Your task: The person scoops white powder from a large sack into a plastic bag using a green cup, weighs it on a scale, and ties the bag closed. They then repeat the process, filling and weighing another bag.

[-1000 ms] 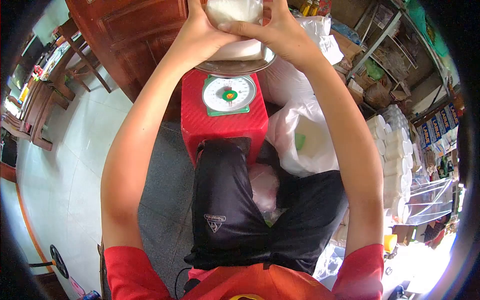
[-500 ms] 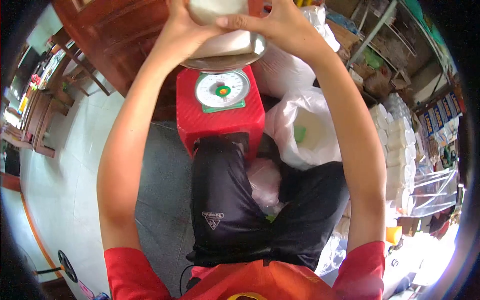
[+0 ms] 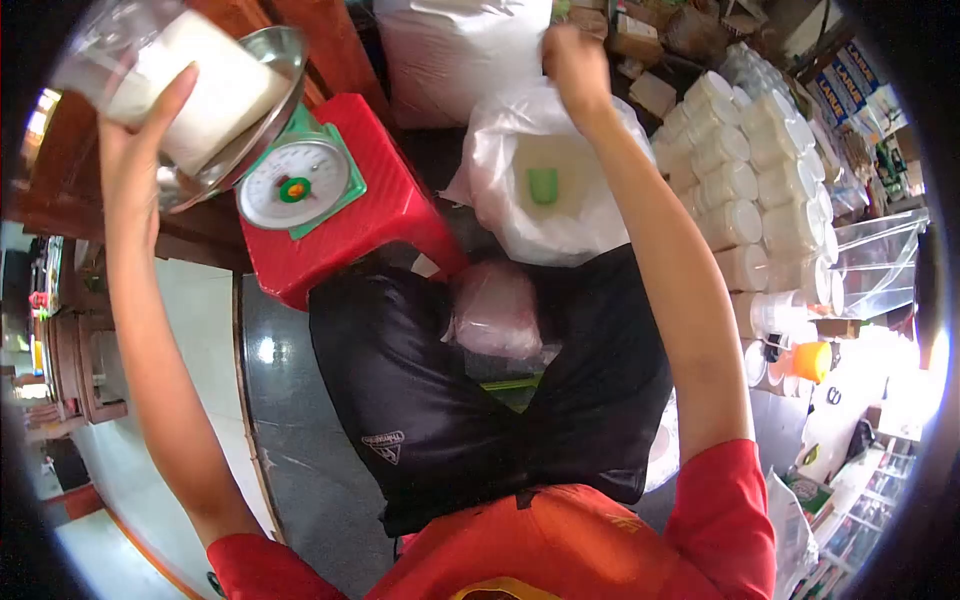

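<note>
My left hand [image 3: 140, 150] grips the near side of a clear plastic bag filled with something white [image 3: 205, 95], its thumb lying across the plastic. The other fingers are mostly hidden behind the bag. The bag leans in the metal pan [image 3: 285, 60] of a green dial scale [image 3: 297, 187], which stands on a red plastic stool [image 3: 385, 190]. Smeared by motion, my right hand [image 3: 578, 72] is above the far right rim of an open white sack [image 3: 490, 190]; its fingers cannot be made out. A green cup [image 3: 543, 185] rests on the pale contents inside that sack.
Behind the open sack stands a full white sack [image 3: 460, 55]. Stacked white tubs [image 3: 735, 190] in clear wrap rise at the right. A pinkish plastic bag [image 3: 495, 310] lies between my knees. Wooden furniture [image 3: 100, 370] is at the left.
Both hands were together at the bag on the scale; my right hand has left it and moved over beside the open sack. The view has swung right, and my left hand stays at the bag.
</note>
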A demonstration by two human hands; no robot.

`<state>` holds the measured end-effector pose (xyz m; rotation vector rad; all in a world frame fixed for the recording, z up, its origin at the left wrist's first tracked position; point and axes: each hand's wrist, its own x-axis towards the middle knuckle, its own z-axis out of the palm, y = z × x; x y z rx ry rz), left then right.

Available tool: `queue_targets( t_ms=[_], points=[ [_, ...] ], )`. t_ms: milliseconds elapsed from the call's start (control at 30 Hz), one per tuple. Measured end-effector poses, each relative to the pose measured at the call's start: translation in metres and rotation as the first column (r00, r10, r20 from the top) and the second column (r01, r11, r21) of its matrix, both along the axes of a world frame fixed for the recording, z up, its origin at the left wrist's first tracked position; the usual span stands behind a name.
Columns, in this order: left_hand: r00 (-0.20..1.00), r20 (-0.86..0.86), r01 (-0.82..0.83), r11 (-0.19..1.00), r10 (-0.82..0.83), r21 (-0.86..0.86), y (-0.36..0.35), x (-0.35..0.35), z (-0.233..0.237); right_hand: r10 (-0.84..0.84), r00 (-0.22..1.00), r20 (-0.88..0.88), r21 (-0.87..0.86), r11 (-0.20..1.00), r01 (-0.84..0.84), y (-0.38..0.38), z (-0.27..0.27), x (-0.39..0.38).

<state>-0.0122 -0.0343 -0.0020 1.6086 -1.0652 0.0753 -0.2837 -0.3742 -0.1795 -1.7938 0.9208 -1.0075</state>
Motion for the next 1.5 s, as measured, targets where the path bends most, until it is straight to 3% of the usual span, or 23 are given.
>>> queue_targets(
  t_ms=[33, 100, 167, 233, 333, 367, 400, 433, 467, 533, 567, 633, 767, 833, 900, 933, 1000, 1100, 1167, 1267, 1333, 1400, 1500],
  points=[
    [0.999, -0.002, -0.044, 0.999, 0.044, 0.016, 0.002, 0.002, 0.000, 0.004, 0.928, -0.371, 0.039, 0.999, 0.011, -0.002, -0.020, 0.005],
    [0.999, 0.025, -0.047, 0.999, 0.047, 0.021, 0.005, 0.014, -0.003, -0.015, 0.586, -0.810, -0.097, 0.989, -0.109, -0.011, -0.080, -0.003],
    [0.998, -0.025, -0.062, 0.998, 0.062, 0.011, 0.009, 0.012, -0.003, 0.035, 0.299, -0.954, -0.034, 0.975, -0.222, -0.019, -0.131, -0.020],
    [0.997, -0.053, -0.047, 0.999, 0.047, 0.007, 0.020, 0.033, -0.006, 0.094, 0.388, -0.917, 0.113, 0.993, 0.026, -0.013, -0.173, -0.035],
    [0.975, -0.198, -0.097, 0.995, 0.101, 0.030, 0.076, 0.103, -0.013, 0.124, 0.302, -0.945, 0.140, 0.990, 0.034, -0.023, -0.244, -0.037],
    [0.974, -0.201, -0.097, 0.994, 0.104, 0.045, 0.042, 0.025, 0.008, 0.137, 0.298, -0.945, 0.154, 0.987, 0.034, -0.025, -0.256, -0.032],
    [0.767, -0.481, -0.481, 0.876, 0.425, 0.006, -0.030, -0.038, 0.025, 0.073, 0.377, -0.923, 0.199, 0.930, 0.308, -0.026, -0.267, -0.025],
    [0.950, -0.216, -0.219, 0.975, 0.223, 0.043, -0.009, -0.016, 0.012, -0.009, 0.430, -0.903, 0.255, 0.794, 0.552, -0.025, -0.279, -0.019],
    [0.998, 0.044, 0.042, 0.988, -0.049, 0.150, 0.020, 0.003, 0.001, 0.004, 0.431, -0.902, 0.266, 0.792, 0.550, -0.029, -0.293, -0.016],
    [0.997, 0.065, 0.016, 0.980, -0.029, 0.200, 0.026, 0.000, 0.006, -0.124, 0.496, -0.859, 0.264, 0.723, 0.638, -0.046, -0.329, -0.014],
    [0.996, 0.083, -0.008, 0.971, -0.013, 0.240, 0.024, 0.001, 0.007, -0.116, 0.499, -0.859, 0.271, 0.723, 0.635, -0.052, -0.341, -0.013],
    [0.998, 0.059, -0.023, 0.967, 0.009, 0.252, 0.128, 0.093, 0.018, 0.109, 0.498, -0.860, 0.347, 0.840, 0.416, -0.058, -0.360, -0.010],
    [0.995, -0.058, -0.068, 0.963, 0.086, 0.262, 0.223, 0.173, 0.029, 0.081, 0.477, -0.875, 0.292, 0.874, 0.388, -0.053, -0.400, -0.005],
    [0.987, -0.108, -0.087, 0.966, 0.116, 0.242, 0.236, 0.180, 0.032, 0.067, 0.567, -0.821, 0.161, 0.980, 0.118, -0.057, -0.438, -0.012],
    [0.978, -0.152, -0.108, 0.972, 0.141, 0.208, 0.243, 0.177, 0.034, 0.148, 0.573, -0.806, 0.182, 0.983, 0.001, -0.039, -0.382, -0.007],
    [0.972, -0.176, -0.119, 0.974, 0.154, 0.192, 0.130, 0.098, 0.013, 0.242, 0.558, -0.794, 0.211, 0.970, -0.120, -0.030, -0.359, -0.004],
    [0.955, -0.236, -0.141, 0.976, 0.178, 0.165, 0.071, 0.077, 0.003, 0.243, 0.547, -0.801, 0.182, 0.970, -0.164, -0.032, -0.372, 0.000],
    [0.942, -0.286, -0.152, 0.982, 0.178, 0.113, 0.074, 0.090, 0.011, 0.194, 0.520, -0.831, 0.090, 0.972, -0.219, -0.010, -0.331, -0.002],
    [0.975, -0.212, -0.035, 0.993, 0.060, 0.116, 0.050, 0.070, 0.006, 0.134, 0.505, -0.852, 0.018, 0.974, -0.228, 0.000, -0.309, -0.012],
    [0.987, -0.153, -0.030, 0.994, 0.046, 0.105, 0.031, 0.048, 0.009, -0.007, 0.472, -0.882, -0.076, 0.989, -0.127, -0.002, -0.302, -0.032],
    [0.985, -0.175, 0.006, 0.995, 0.012, 0.102, 0.025, 0.038, 0.010, -0.054, 0.520, -0.852, 0.017, 0.991, 0.131, -0.008, -0.279, -0.042],
    [0.982, -0.190, 0.031, 0.995, -0.011, 0.100, 0.020, 0.031, 0.010, 0.019, 0.341, -0.940, 0.037, 0.998, 0.046, -0.011, -0.272, -0.046],
    [0.980, -0.198, 0.020, 0.998, -0.006, 0.067, 0.016, 0.026, 0.006, 0.054, 0.300, -0.952, 0.049, 0.999, -0.023, -0.004, -0.319, -0.043]
  ],
)
